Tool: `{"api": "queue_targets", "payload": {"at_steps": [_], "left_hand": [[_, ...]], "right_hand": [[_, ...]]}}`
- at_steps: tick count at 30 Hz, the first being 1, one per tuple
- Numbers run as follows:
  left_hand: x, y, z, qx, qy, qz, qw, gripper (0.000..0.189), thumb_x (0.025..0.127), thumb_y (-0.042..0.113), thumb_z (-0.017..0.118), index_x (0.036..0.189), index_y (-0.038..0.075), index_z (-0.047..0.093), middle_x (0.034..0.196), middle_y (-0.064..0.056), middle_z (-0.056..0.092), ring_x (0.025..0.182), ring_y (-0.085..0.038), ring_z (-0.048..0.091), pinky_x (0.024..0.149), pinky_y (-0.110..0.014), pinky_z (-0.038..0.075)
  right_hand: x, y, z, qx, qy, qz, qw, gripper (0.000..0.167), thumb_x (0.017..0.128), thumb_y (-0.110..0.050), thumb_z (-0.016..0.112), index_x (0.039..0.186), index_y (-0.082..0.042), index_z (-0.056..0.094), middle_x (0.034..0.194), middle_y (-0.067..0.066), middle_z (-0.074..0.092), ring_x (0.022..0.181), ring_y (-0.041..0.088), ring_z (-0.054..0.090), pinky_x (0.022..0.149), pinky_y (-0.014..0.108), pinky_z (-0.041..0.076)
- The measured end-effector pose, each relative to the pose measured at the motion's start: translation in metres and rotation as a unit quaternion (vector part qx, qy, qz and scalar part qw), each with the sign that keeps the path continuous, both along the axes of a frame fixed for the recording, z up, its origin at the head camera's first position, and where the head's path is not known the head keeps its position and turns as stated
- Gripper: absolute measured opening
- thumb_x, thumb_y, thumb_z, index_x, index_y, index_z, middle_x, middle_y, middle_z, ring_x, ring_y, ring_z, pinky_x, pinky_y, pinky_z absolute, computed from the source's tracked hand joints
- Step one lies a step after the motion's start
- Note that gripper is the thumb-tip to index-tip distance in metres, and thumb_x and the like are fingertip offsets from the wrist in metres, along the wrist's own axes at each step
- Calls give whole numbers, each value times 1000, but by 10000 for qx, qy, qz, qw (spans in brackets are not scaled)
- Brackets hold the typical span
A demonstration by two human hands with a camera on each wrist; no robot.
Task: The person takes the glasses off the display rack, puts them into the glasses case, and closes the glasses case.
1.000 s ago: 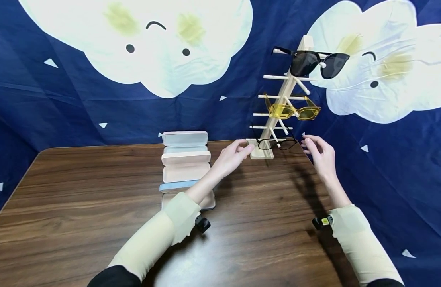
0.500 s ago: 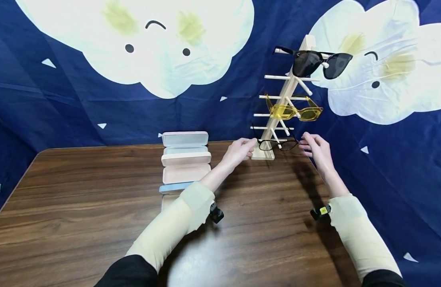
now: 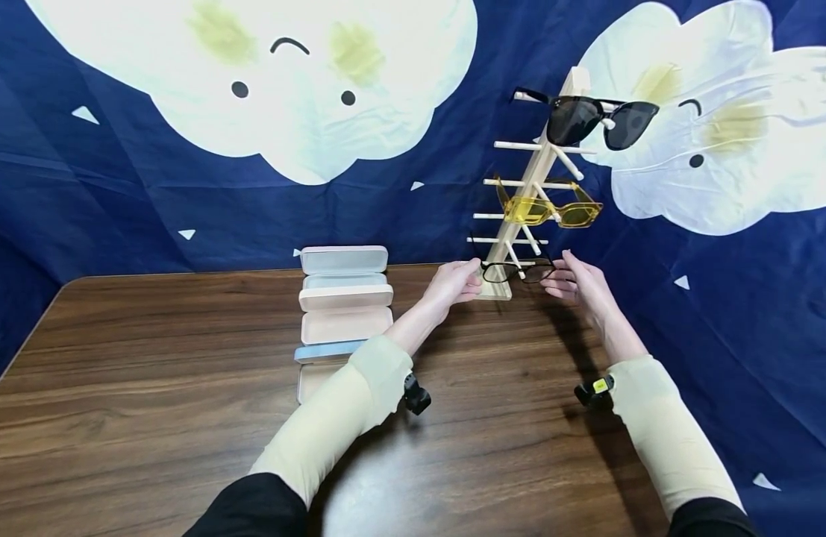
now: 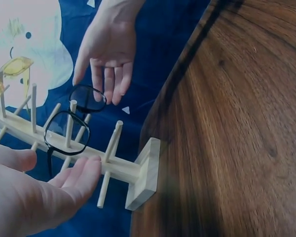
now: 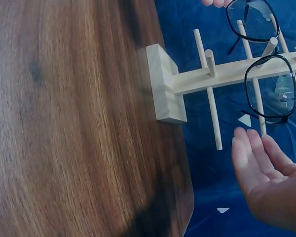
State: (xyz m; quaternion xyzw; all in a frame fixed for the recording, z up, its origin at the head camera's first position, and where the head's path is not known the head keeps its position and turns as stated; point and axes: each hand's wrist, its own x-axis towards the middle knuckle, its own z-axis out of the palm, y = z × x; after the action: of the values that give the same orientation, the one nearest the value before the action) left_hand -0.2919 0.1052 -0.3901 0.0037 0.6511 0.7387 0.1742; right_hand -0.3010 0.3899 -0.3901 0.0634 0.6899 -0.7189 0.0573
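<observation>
Black-framed eyeglasses (image 3: 498, 273) rest on a low peg of a pale wooden display stand (image 3: 526, 168). My left hand (image 3: 451, 283) is at their left side; in the left wrist view its thumb and fingers stand apart on either side of a dark temple. On the other side, my right hand (image 3: 585, 285) has its fingers extended close to the right lens, palm turned inward in the left wrist view. Neither hand has closed around the frame. Higher on the stand sit yellow sunglasses (image 3: 552, 211), with black sunglasses (image 3: 599, 121) at the top.
Opened glasses cases (image 3: 347, 324) in pale pink and blue stand in a column left of the stand, partly behind my left forearm. The brown wooden table (image 3: 157, 388) ends at a blue cloth backdrop (image 3: 251, 216) with white clouds. Bare pegs jut from the stand.
My left hand has moved right and forward to the left side of the eyeglasses. My right hand has shifted left toward the right lens. The eyeglasses stay on the stand.
</observation>
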Motion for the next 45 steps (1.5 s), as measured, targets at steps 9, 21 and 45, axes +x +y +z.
{"api": "queue_targets", "payload": {"at_steps": [9,21,45], "left_hand": [[-2,9,-3,196,13,244,9995,40,105,22,58,135,-3,63,97,-15,69,116,-42,69,103,-42,57],[-1,12,-5,211,119,293,9993,36,105,19,59,132,-3,65,115,-29,71,108,-38,72,102,-43,57],[19,0,3,595,577,118,9965,34,101,11,62,130,-7,66,124,-29,69,81,-10,66,98,-36,60]], "right_hand": [[0,-6,-2,-420,-44,232,9988,28,110,-29,50,110,-1,52,85,6,78,80,19,78,78,31,64],[2,-8,-4,-656,171,343,9971,24,109,-19,52,102,-1,66,84,7,77,80,19,78,78,30,64],[39,-18,5,-676,740,177,9948,22,108,-12,52,93,-5,67,83,5,77,76,16,78,74,27,64]]}}
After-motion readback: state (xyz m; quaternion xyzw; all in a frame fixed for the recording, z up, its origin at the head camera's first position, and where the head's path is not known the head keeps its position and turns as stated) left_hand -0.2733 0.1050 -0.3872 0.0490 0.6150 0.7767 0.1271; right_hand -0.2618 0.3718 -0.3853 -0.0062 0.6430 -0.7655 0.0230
